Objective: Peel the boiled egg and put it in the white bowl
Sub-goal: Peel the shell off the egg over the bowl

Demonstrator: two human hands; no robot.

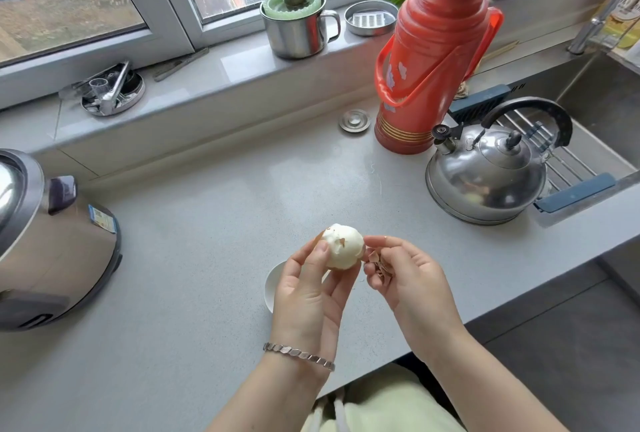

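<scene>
Hold the mostly bare egg [344, 247] lightly in the left grip [308, 296] curled round it right by the white bowl [272, 284], and flick off the last brown flecks [342, 242] with the right grip [405, 279] pinched on shell bits [379, 263], no gouging

Red plastic thermos flask [433, 61] stands beyond the right hand [408, 279], shiny steel whistling kettle [485, 182] just right of it. Grey rice cooker [52, 241] far left of the left hand [308, 293]. Steel mug with green lid [298, 33] on windowsill [242, 64] beyond both.

silver link bracelet [299, 356], pale green drawstring garment [381, 404]
</scene>
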